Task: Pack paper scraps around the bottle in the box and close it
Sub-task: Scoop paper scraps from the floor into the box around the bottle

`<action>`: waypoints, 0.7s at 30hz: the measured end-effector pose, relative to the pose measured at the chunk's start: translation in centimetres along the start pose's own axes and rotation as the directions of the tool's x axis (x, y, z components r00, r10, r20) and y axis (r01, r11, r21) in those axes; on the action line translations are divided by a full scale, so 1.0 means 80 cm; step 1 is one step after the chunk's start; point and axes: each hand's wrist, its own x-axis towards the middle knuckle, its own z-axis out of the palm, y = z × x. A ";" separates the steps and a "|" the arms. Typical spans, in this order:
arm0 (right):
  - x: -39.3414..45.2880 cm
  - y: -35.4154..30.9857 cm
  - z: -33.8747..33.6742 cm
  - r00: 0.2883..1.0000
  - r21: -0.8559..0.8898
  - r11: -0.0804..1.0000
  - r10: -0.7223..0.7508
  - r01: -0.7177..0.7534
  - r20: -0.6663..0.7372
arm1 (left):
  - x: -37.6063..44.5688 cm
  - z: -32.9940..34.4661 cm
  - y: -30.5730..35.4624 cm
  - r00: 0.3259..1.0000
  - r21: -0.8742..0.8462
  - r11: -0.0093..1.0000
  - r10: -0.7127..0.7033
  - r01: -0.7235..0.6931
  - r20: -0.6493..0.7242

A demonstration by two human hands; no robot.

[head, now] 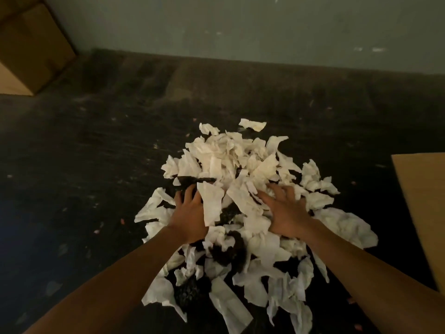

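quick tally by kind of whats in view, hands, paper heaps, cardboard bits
hands: 2 (left hand, right hand)
paper scrap pile: 1
cardboard pieces: 2 (cardboard box, cardboard sheet)
total: 5

White paper scraps (240, 165), seemingly black floor (96, 153)

A bare storeroom is showing here. A scuffed dark floor (96, 153) is meeting a plain wall (240, 25). A cardboard box (29, 49) is sitting in the corner.

Dark scuffed floor (96, 153), grey-green wall (240, 25), cardboard box far left (31, 44)
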 end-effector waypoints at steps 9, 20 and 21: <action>0.009 0.010 0.023 0.946 0.123 0.988 -0.050 0.094 -0.321 | 0.007 0.015 0.000 0.972 -0.204 0.978 -0.003 -0.046 -0.233; -0.016 0.001 -0.033 0.971 0.371 0.926 0.031 0.061 -0.237 | -0.002 -0.053 0.014 0.988 -0.208 0.977 0.000 -0.033 -0.157; -0.022 0.002 -0.043 0.968 0.386 0.920 0.028 0.074 -0.251 | -0.006 -0.061 0.013 0.988 -0.205 0.978 -0.007 -0.026 -0.157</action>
